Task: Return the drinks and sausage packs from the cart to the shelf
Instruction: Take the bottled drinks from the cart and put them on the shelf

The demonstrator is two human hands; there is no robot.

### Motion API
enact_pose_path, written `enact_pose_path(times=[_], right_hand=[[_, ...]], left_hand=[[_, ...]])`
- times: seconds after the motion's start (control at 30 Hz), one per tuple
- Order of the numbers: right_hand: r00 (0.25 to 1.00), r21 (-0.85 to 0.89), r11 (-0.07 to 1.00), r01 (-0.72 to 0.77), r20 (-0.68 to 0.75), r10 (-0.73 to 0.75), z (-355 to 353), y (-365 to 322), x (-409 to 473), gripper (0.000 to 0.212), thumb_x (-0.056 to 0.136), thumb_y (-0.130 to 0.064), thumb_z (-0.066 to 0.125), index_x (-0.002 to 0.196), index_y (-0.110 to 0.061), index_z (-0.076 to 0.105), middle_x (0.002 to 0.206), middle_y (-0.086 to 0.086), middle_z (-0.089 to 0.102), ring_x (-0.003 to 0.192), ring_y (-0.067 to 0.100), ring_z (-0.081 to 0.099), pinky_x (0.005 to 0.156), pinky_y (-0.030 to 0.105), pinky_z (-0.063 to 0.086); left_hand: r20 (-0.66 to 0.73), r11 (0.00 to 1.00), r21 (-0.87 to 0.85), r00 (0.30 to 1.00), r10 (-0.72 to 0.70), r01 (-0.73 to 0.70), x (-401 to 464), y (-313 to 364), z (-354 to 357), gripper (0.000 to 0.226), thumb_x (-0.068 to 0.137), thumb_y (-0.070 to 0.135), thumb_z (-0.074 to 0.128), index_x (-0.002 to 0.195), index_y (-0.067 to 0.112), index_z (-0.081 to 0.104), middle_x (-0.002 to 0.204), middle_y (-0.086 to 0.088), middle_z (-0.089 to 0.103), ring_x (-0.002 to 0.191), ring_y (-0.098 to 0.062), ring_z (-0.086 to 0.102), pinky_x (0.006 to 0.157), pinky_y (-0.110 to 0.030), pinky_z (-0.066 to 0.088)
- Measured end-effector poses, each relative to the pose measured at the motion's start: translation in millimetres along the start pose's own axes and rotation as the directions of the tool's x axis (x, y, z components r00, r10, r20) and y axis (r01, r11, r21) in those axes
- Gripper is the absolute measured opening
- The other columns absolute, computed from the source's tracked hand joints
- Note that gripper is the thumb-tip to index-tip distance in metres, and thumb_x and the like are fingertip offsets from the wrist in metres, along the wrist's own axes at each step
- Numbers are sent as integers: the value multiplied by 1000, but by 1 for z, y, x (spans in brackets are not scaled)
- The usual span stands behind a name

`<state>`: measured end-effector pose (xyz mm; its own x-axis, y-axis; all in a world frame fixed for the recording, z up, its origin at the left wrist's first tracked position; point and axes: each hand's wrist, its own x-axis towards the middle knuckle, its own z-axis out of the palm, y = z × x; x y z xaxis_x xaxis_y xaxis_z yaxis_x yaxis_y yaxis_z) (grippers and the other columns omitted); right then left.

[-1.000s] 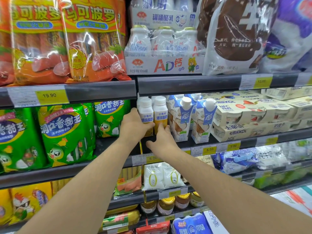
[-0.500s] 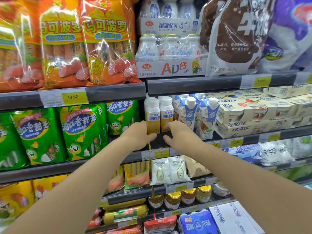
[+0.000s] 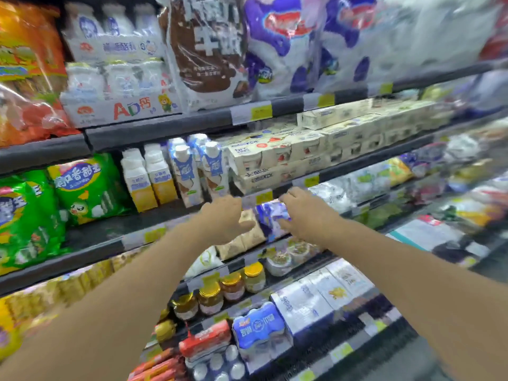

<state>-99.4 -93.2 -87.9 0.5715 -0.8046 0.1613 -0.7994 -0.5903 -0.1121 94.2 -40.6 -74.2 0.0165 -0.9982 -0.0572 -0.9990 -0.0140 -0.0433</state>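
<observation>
Both hands hold nothing: left hand (image 3: 224, 220) with fingers loosely curled, right hand (image 3: 302, 213) with fingers relaxed, both just off the front edge of the middle shelf (image 3: 104, 232). Two yellow-based drink bottles (image 3: 149, 178) stand near that shelf's front edge, with coconut drink cartons (image 3: 187, 174) beside them, number unclear. Green sausage packs (image 3: 85, 188) are at the shelf's left end. The store aisle is blurred on the right; price tags are unreadable.

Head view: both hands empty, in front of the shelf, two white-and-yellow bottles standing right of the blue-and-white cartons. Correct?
Not quite. The head view shows the two white-and-yellow bottles standing left of the blue-and-white cartons, not right. Left hand and right hand are empty, in front of the shelf.
</observation>
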Motion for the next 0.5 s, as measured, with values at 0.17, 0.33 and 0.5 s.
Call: enact_pose_path(times=[0.17, 0.33, 0.5], right_hand=[[973, -54, 974, -218, 60, 222, -9, 122, -94, 51, 93, -45, 56, 130, -11, 53, 130, 11, 51, 121, 33, 53, 98, 44, 48], [913, -124, 913, -389, 80, 400, -23, 232, -197, 54, 95, -46, 54, 135, -10, 47, 137, 14, 48, 124, 34, 51, 100, 46, 46], [836, -134, 832, -539, 37, 547, -34, 314, -280, 49, 95, -44, 54, 130, -9, 51, 131, 13, 50, 118, 34, 51, 94, 44, 43]], left_hand=[[5, 985, 49, 986, 167, -167, 23, 141, 15, 54, 95, 54, 48, 125, 10, 54, 127, -15, 58, 115, -34, 55, 93, -42, 48], [41, 949, 44, 950, 310, -312, 44, 280, 24, 57, 93, 54, 50, 129, 10, 49, 133, -14, 54, 121, -34, 52, 98, -45, 46], [39, 862, 28, 863, 504, -505, 62, 404, 26, 57, 95, 55, 47, 129, 8, 46, 130, -14, 52, 118, -34, 51, 93, -42, 45]])
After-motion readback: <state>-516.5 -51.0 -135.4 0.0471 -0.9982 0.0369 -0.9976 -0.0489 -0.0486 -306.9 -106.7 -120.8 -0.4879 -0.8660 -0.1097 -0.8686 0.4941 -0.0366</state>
